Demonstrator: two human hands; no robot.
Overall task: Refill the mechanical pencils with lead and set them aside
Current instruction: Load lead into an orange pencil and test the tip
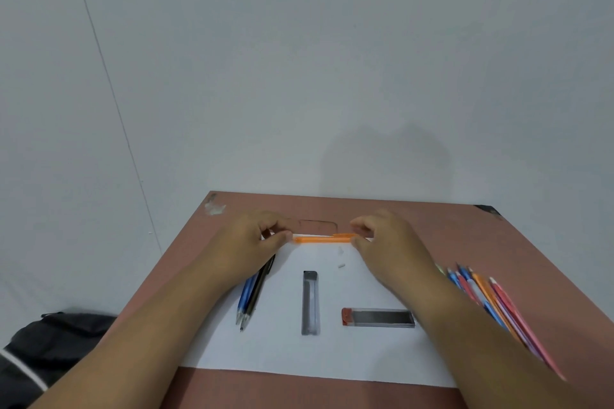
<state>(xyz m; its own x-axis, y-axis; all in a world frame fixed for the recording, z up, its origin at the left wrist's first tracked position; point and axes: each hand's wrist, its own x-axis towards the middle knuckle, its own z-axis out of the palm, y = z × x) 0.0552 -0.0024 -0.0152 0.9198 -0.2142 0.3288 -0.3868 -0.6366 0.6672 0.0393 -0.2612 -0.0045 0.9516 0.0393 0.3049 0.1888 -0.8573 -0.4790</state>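
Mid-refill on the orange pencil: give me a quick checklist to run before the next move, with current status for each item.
1. Orange pencil gripped at both ends by left hand and right hand: ok.
2. Pencil held level over the white sheet: ok.
3. Lead cases within reach: ok.
4. Cap removed from the pencil: cannot tell.
5. Small white bits clear of the hands: ok.

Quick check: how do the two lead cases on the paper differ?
The left lead case lies lengthwise, pointing away from the person; the right lead case lies crosswise. The left one has a dark end at its far tip; the right one has a red cap at its left end. The left one sits nearer the two pencils. Both are grey, slim, flat on the paper, untouched by either hand.
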